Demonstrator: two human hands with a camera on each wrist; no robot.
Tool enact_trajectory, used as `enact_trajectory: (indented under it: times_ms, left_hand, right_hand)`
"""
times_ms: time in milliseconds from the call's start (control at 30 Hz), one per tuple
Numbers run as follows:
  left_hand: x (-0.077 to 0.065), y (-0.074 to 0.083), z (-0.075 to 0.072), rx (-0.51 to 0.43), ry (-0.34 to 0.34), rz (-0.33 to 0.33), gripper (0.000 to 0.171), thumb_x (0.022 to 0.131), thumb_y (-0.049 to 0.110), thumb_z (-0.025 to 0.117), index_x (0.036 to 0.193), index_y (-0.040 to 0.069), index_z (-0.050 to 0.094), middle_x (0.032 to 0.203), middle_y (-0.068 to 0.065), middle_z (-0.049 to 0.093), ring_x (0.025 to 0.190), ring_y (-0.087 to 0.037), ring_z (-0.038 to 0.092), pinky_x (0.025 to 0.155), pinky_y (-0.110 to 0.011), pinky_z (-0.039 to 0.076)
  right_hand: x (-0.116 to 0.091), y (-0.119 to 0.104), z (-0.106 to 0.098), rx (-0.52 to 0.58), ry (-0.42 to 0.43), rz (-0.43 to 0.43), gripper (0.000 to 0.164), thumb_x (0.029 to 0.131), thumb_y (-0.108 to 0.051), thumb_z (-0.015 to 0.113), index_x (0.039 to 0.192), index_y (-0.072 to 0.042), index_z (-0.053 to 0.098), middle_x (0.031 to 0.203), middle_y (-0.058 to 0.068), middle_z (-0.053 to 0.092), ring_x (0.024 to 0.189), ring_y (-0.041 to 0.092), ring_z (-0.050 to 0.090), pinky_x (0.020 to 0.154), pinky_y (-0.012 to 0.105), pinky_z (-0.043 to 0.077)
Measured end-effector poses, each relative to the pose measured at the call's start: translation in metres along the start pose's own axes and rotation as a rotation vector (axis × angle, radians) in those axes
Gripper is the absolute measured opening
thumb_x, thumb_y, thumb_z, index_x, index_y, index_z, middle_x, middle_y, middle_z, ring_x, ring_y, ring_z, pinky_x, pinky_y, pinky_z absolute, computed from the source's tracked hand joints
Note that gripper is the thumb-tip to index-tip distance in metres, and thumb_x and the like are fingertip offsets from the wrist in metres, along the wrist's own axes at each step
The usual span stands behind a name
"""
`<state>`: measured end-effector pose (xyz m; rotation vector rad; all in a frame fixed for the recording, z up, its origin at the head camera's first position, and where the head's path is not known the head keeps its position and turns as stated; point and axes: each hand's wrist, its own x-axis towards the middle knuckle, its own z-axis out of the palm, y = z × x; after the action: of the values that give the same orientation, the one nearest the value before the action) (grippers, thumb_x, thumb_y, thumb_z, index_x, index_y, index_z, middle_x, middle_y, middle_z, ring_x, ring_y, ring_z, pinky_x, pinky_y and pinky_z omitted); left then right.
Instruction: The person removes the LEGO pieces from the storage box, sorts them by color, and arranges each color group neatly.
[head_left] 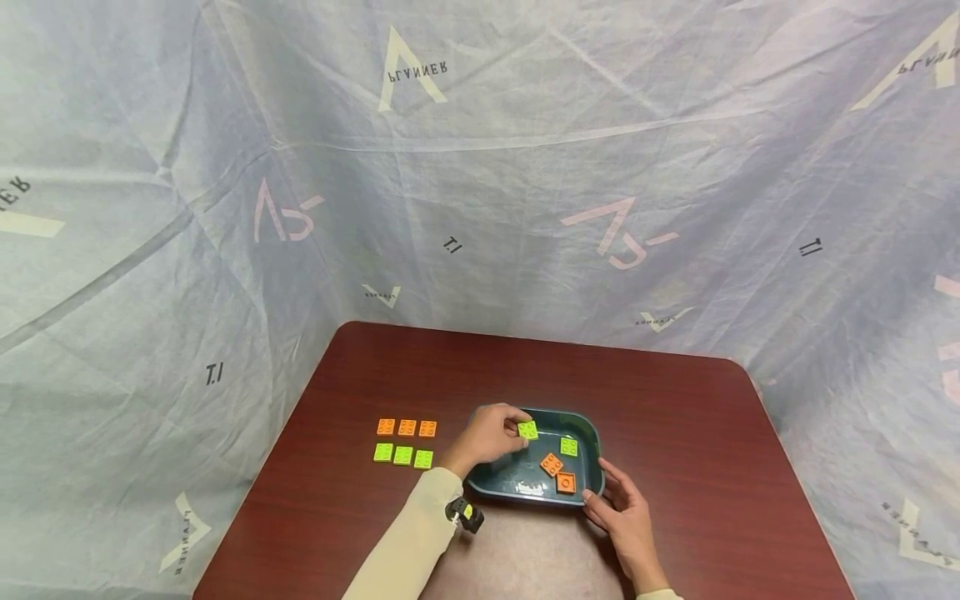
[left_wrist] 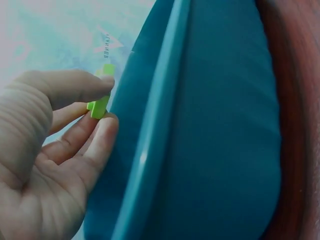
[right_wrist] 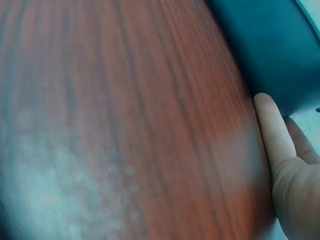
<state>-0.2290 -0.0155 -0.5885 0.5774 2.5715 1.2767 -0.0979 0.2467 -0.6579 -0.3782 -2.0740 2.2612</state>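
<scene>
My left hand (head_left: 491, 435) pinches a light green building brick (head_left: 528, 430) between thumb and fingertips, over the left part of a dark teal tray (head_left: 498, 482). In the left wrist view that brick (left_wrist: 101, 97) is seen edge-on beside the tray's rim (left_wrist: 150, 130). Inside the tray lie another green brick (head_left: 568, 447), an orange brick (head_left: 551, 464) with studs up, and an orange brick (head_left: 566, 483) showing its hollow underside. At the tray's front right corner, my right hand (head_left: 624, 512) holds the wall, thumb at the front and fingers along the right side.
Left of the tray, three orange bricks (head_left: 407, 427) form a row, with three green bricks (head_left: 402, 455) in a row just nearer to me. All stand on a reddish-brown wooden table (head_left: 675, 417). Pale printed cloth (head_left: 480, 208) hangs around its back and sides.
</scene>
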Motion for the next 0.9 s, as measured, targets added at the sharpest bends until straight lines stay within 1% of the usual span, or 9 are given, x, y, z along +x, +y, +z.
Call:
enact_trajectory:
  times_ms: [133,267,400,600,733,900]
  left_hand:
    - [-0.004,0.000,-0.004,-0.041,0.005,0.001,0.037,0.090,0.016,0.086,0.126,0.018,0.078,0.112,0.003,0.070,0.096,-0.005,0.069,0.082,-0.021,0.061]
    - [-0.009,-0.001,-0.011,-0.042,0.028,-0.003,0.036,0.091,0.018,0.085,0.126,0.019,0.077,0.117,0.002,0.069,0.099,-0.007,0.069,0.082,-0.022,0.061]
    - [-0.016,-0.002,-0.022,-0.048,0.047,-0.005,0.035,0.093,0.021,0.083,0.128,0.021,0.077,0.121,0.003,0.071,0.101,-0.009,0.069,0.084,-0.024,0.061]
    - [-0.025,-0.005,-0.039,-0.073,0.099,-0.002,0.036,0.093,0.023,0.083,0.128,0.023,0.077,0.119,0.005,0.073,0.101,-0.010,0.070,0.087,-0.027,0.062]
    - [-0.031,-0.009,-0.050,-0.112,0.138,0.000,0.038,0.093,0.023,0.083,0.130,0.021,0.076,0.121,0.001,0.073,0.104,-0.013,0.073,0.087,-0.029,0.064]
    - [-0.039,-0.016,-0.061,-0.153,0.163,-0.018,0.039,0.093,0.022,0.083,0.131,0.021,0.075,0.126,-0.003,0.072,0.109,-0.018,0.075,0.087,-0.030,0.064]
  right_hand:
    - [0.000,0.001,0.000,0.000,0.001,-0.002,0.072,0.089,-0.003,0.083,0.154,-0.012,0.053,0.130,0.018,0.065,0.097,0.011,0.074,0.078,0.036,0.066]
    - [0.000,0.002,-0.001,0.005,0.002,-0.008,0.072,0.089,-0.002,0.083,0.154,-0.011,0.053,0.130,0.017,0.066,0.097,0.011,0.075,0.078,0.037,0.066]
    - [0.000,0.002,-0.001,0.008,-0.001,-0.006,0.071,0.090,0.000,0.082,0.154,-0.010,0.053,0.130,0.018,0.066,0.098,0.012,0.075,0.078,0.037,0.066]
    - [0.000,0.002,-0.001,0.001,0.001,-0.003,0.070,0.090,0.001,0.081,0.153,-0.011,0.054,0.129,0.016,0.067,0.098,0.014,0.075,0.077,0.037,0.066]
    - [0.000,0.000,-0.001,0.001,0.000,-0.004,0.071,0.089,-0.002,0.083,0.153,-0.011,0.054,0.129,0.016,0.067,0.097,0.012,0.075,0.077,0.038,0.066]
    - [0.000,-0.001,-0.001,0.007,0.001,-0.005,0.071,0.089,-0.001,0.083,0.153,-0.010,0.054,0.128,0.015,0.067,0.097,0.012,0.075,0.077,0.038,0.066]
